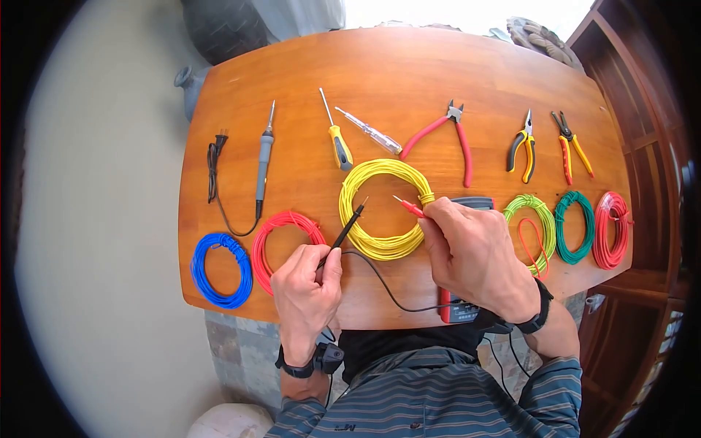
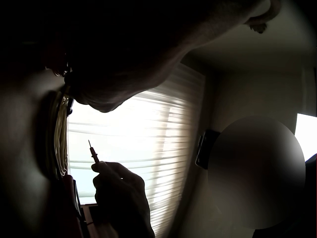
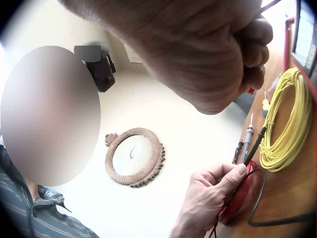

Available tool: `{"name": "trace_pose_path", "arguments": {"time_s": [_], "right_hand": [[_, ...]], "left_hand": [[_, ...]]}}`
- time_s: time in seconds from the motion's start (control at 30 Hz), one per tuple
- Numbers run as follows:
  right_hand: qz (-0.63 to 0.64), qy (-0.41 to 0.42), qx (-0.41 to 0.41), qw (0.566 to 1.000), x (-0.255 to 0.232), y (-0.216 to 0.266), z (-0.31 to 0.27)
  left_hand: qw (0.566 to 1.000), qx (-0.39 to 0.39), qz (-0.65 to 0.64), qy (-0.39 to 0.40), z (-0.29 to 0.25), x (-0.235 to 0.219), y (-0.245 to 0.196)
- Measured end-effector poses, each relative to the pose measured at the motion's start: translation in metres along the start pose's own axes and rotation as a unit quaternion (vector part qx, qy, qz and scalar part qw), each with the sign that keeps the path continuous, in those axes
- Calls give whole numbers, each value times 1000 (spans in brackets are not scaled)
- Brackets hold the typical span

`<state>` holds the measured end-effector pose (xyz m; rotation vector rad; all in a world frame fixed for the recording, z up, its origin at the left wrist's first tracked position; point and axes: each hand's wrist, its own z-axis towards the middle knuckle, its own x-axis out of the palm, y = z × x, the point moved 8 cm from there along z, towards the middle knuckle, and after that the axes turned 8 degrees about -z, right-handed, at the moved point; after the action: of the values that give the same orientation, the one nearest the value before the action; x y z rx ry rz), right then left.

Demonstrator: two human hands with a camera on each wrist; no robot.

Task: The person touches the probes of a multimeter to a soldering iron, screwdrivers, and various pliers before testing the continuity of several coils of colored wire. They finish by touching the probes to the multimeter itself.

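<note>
My left hand (image 1: 307,288) pinches a black test probe (image 1: 349,228), its metal tip pointing up and right over the coil of yellow wire (image 1: 350,197). In my right hand (image 1: 478,255) is a red test probe (image 1: 411,208), gripped near its tip, which points left toward the black one. The two tips stand a short gap apart above the yellow coil. A red multimeter (image 1: 460,312) lies partly hidden beneath my right hand, a black lead running to it. In the right wrist view the left hand (image 3: 210,196) holds the black probe (image 3: 255,145) beside the yellow coil (image 3: 287,124).
Blue (image 1: 221,270) and red wire coils (image 1: 288,219) lie at left; light green (image 1: 529,233), dark green (image 1: 575,228) and red coils (image 1: 612,230) at right. Farther back are a soldering iron (image 1: 264,164), screwdriver (image 1: 340,146), voltage tester (image 1: 369,130), red-handled cutters (image 1: 456,113), pliers (image 1: 522,150) and wire strippers (image 1: 568,142).
</note>
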<state>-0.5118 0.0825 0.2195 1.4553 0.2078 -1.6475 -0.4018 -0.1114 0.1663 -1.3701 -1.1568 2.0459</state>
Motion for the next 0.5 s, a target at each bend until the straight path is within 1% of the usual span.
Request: {"name": "trace_pose_path", "arguments": {"time_s": [0.2,0.5], "right_hand": [[5,4,9,1000,-4,-5,-9],[1,-3,8,1000,-9,-1,-13]], "left_hand": [[1000,-10,7,5,-1,1,-3],[1000,0,7,1,-3,2,-3]]}}
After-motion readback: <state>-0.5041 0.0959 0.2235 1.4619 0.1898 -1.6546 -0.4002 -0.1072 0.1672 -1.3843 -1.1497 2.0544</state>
